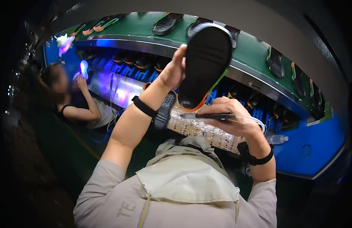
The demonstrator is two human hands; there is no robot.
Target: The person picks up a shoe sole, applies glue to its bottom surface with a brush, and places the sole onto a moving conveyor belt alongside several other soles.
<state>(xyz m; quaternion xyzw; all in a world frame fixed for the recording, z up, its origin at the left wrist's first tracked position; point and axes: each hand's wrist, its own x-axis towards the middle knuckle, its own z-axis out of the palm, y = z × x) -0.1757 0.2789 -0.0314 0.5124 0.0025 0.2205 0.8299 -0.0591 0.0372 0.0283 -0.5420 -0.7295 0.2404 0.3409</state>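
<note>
My left hand (175, 70) is closed on the edge of a black shoe sole (206, 57), held up in front of me with its dark flat face toward me. The sole's rim shows green along the lower right and orange at the bottom. Just below it, my right hand (234, 116) grips a slim black pen-like tool (215, 116), with a thin white cable (253, 121) beside it. The tool's tip points left, close to the sole's orange end; whether they touch I cannot tell. A grey perforated clog-like shoe (164, 112) is behind my left forearm.
A tape-covered surface (202, 129) lies beneath my hands. Beyond runs a green conveyor belt (140, 28) carrying several soles, above blue racks (128, 69) holding more. At left, a person (75, 102) holds a brightly lit sole (84, 69). A clear bottle (278, 139) lies at right.
</note>
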